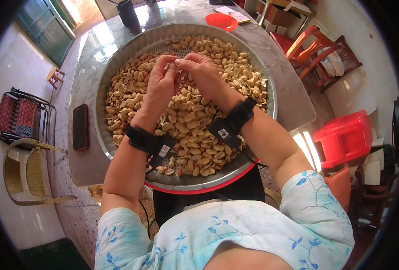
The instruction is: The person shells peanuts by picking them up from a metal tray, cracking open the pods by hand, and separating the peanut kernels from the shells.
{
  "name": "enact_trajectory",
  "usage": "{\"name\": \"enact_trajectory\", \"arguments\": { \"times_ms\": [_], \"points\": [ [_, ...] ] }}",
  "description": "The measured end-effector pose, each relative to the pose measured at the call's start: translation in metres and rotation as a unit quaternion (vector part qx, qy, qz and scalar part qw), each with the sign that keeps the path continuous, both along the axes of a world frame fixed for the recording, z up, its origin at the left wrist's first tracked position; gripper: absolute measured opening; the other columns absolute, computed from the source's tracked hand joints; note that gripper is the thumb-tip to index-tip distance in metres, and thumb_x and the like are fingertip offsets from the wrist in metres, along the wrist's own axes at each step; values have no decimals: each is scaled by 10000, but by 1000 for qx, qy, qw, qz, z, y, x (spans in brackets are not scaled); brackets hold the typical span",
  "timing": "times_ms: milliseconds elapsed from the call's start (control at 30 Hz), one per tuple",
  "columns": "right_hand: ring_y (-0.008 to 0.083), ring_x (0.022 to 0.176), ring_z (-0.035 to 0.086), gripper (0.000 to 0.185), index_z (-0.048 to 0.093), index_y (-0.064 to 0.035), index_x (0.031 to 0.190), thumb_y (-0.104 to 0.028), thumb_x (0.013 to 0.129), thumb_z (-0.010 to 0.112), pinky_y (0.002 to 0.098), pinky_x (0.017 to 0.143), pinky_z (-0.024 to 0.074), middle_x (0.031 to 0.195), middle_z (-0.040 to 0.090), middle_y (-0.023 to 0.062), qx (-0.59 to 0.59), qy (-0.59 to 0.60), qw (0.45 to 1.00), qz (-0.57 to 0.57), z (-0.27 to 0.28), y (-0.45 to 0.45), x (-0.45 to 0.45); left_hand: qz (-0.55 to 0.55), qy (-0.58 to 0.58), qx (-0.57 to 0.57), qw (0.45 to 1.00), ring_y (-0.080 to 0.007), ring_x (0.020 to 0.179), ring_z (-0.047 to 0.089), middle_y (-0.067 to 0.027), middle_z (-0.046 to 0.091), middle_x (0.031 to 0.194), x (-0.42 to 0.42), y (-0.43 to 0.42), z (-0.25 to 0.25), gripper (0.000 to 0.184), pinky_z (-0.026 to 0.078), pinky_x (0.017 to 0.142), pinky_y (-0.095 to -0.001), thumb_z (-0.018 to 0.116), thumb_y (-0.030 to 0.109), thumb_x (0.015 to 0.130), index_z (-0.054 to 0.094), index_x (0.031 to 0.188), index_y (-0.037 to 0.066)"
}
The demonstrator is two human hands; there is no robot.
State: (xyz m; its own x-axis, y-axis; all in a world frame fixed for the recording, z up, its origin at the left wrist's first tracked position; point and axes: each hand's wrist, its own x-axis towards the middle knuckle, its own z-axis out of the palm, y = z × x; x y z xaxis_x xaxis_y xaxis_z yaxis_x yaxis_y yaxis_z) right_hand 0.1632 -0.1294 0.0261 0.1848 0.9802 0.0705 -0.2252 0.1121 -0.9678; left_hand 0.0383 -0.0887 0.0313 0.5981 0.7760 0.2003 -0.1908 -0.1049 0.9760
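Note:
A wide round metal tray [271,96] with a perforated bottom holds a thick layer of unshelled peanuts [188,118] and some split shells. Above its far half, my left hand [162,81] and my right hand [203,74] meet at the fingertips. Both are closed in a pinch on what looks like one peanut, mostly hidden by the fingers. A few reddish kernels [180,170] lie among the shells at the near rim. Each wrist wears a black strap with a small box.
The tray stands on a grey patterned table [84,166]. A phone [80,127] lies at its left, a red bowl [221,21] and dark cup [127,13] at the back. Wicker chair [33,171] left; wooden chairs [312,49] and red plastic stool [343,139] right.

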Motion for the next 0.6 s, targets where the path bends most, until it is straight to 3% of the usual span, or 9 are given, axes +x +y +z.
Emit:
{"name": "enact_trajectory", "arguments": {
  "times_ms": [67,200,267,367,500,567,600],
  "points": [
    [43,532,463,146,580,-76,755,-211,806,568,184,437,361,635,539,-11,32,-10,999,-21,-1,0,-4,-15,-16,-49,999,-12,458,339,56,409,580,0,-4,2,185,292,407,-152,348,167,929,520,954,104],
    [39,529,461,143,580,-61,752,-190,810,561,186,437,367,621,535,-16,57,-22,997,-53,-3,-1,-11,-6,-10,-46,999,-3,444,288,76,378,580,3,-7,4,200,242,386,-149,331,160,929,525,954,117],
    [39,520,461,148,570,-52,734,-174,816,554,188,434,375,623,535,-13,71,-18,996,-55,-4,1,-13,23,-40,-103,994,-1,434,282,81,371,582,5,-8,4,187,216,371,-152,339,162,924,516,972,124],
    [45,507,464,152,555,-54,716,-159,825,539,188,427,379,615,529,-9,68,-5,997,-44,-5,2,-16,44,-57,-197,978,-10,420,278,73,362,575,5,-12,10,175,219,365,-154,349,155,916,493,1008,119],
    [50,487,468,173,543,-64,701,-172,835,530,186,403,364,605,523,-7,59,-24,996,-59,1,-3,-19,47,-78,-228,969,-18,411,278,64,354,570,-1,-7,11,179,220,356,-160,354,142,908,470,1041,114],
    [54,466,468,189,544,-62,702,-188,842,526,187,380,351,587,517,-7,35,87,995,-12,5,-4,-16,-76,-160,-245,953,-21,408,273,54,358,574,-7,4,7,191,220,352,-162,349,131,904,464,1054,107],
    [54,466,468,189,544,-62,702,-188,842,526,187,380,351,587,517,-7,37,86,996,-11,7,-4,-15,-76,-161,-244,953,-21,408,273,54,358,574,-8,8,6,191,220,352,-162,349,131,904,464,1054,107]
  ]
}}
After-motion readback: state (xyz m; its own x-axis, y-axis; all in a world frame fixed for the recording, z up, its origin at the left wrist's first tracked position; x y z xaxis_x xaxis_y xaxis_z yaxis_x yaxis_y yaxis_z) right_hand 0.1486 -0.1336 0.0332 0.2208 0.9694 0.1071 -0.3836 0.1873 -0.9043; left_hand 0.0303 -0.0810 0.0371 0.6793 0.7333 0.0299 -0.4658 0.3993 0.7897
